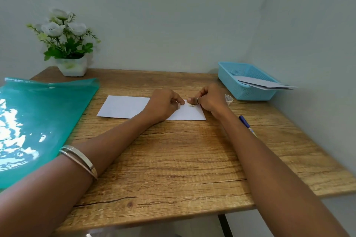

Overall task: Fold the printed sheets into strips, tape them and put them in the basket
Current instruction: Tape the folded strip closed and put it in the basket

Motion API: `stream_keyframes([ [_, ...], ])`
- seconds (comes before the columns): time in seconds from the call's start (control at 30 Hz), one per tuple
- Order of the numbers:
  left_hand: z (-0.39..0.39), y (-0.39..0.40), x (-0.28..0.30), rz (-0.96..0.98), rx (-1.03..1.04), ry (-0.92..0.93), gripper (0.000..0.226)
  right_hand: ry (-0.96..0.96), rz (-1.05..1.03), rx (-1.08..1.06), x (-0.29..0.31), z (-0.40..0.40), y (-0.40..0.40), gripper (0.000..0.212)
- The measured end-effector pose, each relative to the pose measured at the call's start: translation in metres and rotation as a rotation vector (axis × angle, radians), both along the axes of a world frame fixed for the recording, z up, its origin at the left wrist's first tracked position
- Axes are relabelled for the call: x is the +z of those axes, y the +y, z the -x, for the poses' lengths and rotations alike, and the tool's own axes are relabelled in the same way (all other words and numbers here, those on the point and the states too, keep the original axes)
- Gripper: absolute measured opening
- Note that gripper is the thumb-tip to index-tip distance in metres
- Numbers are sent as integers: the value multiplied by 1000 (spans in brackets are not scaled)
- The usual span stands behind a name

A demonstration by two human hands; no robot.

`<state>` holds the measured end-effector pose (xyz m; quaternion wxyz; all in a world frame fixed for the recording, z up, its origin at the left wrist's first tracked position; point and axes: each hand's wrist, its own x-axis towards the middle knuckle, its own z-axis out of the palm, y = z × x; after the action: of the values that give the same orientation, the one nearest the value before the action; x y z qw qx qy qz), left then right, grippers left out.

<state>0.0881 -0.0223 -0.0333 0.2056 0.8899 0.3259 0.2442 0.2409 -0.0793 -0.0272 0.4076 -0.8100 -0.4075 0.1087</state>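
The folded sheet (123, 107) lies at frame centre, long axis left to right, with both hands on its right part. The left hand (163, 105) presses it flat while the right hand (209, 99) pinches something small, likely tape, at the fold. The basket (231, 77) sits upper right, nearer the right hand, with bare table (173, 159) between.

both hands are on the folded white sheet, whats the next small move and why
Probably press the small piece of tape flat with a fingertip. Both the left hand and right hand pinch at it on the folded white paper sheet, which lies on the wooden table, not yet in the light blue plastic basket.
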Motion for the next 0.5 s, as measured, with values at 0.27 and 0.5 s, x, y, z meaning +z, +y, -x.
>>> stream_keyframes([
  [0.27, 1, 1, 1, 19, 0, 0, 24, -66, 5, -65, -5, 1, 10, 26],
  [0.5, 0, 2, 1, 55, 2, -19, 25, 28, -89, -60, -1, -4, 1, 31],
])
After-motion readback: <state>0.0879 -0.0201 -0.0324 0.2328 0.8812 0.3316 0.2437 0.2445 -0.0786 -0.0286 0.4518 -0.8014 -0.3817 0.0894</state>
